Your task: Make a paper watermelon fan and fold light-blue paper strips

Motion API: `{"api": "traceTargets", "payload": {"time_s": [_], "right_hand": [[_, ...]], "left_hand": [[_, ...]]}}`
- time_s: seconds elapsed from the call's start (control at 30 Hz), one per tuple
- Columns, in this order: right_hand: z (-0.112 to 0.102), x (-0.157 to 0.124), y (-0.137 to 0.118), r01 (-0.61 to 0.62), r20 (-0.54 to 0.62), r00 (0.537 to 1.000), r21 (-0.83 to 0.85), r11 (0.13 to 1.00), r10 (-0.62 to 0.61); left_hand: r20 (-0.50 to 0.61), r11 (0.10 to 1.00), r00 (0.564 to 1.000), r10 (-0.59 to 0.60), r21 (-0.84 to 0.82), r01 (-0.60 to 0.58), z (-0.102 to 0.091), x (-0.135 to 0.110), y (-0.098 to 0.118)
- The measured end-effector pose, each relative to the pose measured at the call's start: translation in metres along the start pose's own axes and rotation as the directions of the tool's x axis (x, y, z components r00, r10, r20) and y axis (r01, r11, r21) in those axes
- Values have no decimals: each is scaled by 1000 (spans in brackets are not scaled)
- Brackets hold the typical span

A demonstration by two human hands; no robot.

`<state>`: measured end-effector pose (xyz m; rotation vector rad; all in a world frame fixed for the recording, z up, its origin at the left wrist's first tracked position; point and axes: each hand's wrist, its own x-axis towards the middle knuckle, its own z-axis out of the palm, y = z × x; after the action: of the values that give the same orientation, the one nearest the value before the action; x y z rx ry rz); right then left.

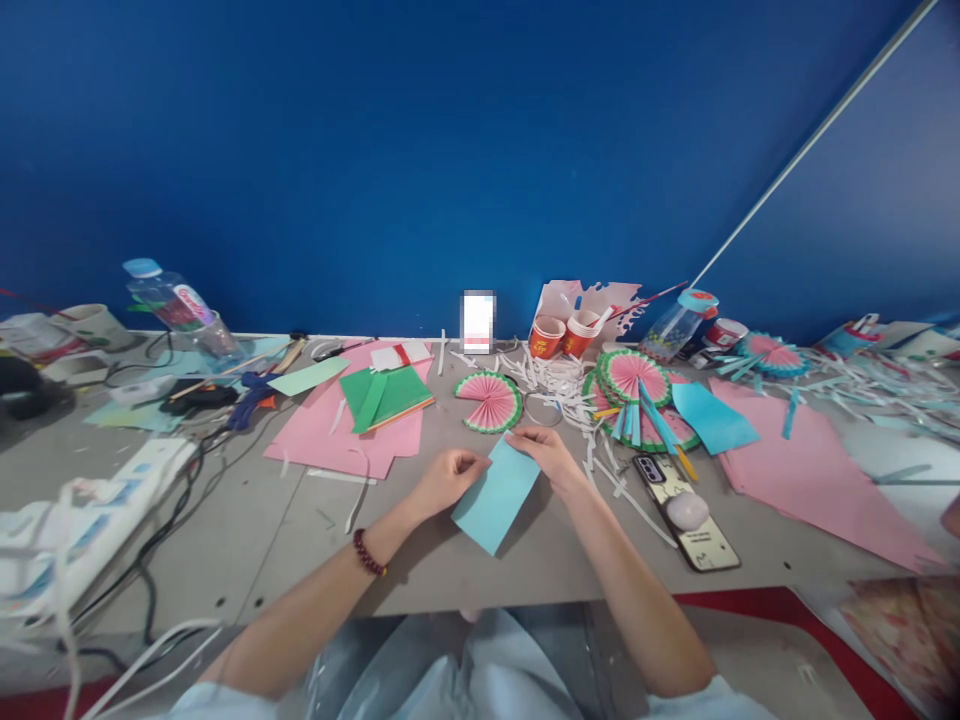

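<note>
A light-blue sheet of paper (pixel 498 500) is held up over the front of the table, tilted toward me. My left hand (pixel 451 480) has its fingers closed at the sheet's left edge, thumb and finger pinched there. On the far corner, my right hand (pixel 550 455) pinches the paper between thumb and fingers. Just beyond the hands lies a pink pleated paper fan (pixel 489 403) with a green rim, one wedge of its circle open. To the right, more round pink and green fans (pixel 636 380) are piled with blue paper strips.
Pink sheets (pixel 300 440) with green paper (pixel 394 398) lie left; more pink paper (pixel 810 470) lies right. A phone (pixel 709 545) with a pale round object on it sits near my right arm. Behind stand red cups (pixel 547 340), a lit screen (pixel 478 322) and white paper scraps (pixel 559 385). Cables (pixel 161 510) run left.
</note>
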<state>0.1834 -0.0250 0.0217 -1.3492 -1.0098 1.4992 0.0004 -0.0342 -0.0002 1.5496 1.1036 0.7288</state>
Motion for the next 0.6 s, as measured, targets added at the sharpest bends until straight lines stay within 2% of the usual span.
{"api": "traceTargets", "payload": {"time_s": [0.17, 0.27, 0.33, 0.43, 0.5, 0.6], "right_hand": [[-5, 5, 3, 92, -46, 994, -104, 990, -97], [-18, 13, 7, 143, -146, 974, -189, 971, -172], [-31, 19, 7, 189, -248, 935, -256, 948, -253], [-51, 24, 5, 254, -378, 845, -338, 906, -378], [-57, 23, 2, 218, -355, 871, -341, 914, -340], [-52, 18, 1, 199, -170, 943, -400, 895, -285]], "left_hand": [[10, 1000, 1000, -9, 5, 9, -2, -1, 4], [50, 999, 999, -7, 34, 6, -4, -3, 7], [108, 998, 993, -57, 20, 55, -5, -4, 7], [167, 995, 982, -92, 38, 87, -4, -7, 8], [109, 992, 994, -14, 123, 0, -4, -9, 9], [-21, 921, 980, 196, 347, -177, -2, -13, 14]]}}
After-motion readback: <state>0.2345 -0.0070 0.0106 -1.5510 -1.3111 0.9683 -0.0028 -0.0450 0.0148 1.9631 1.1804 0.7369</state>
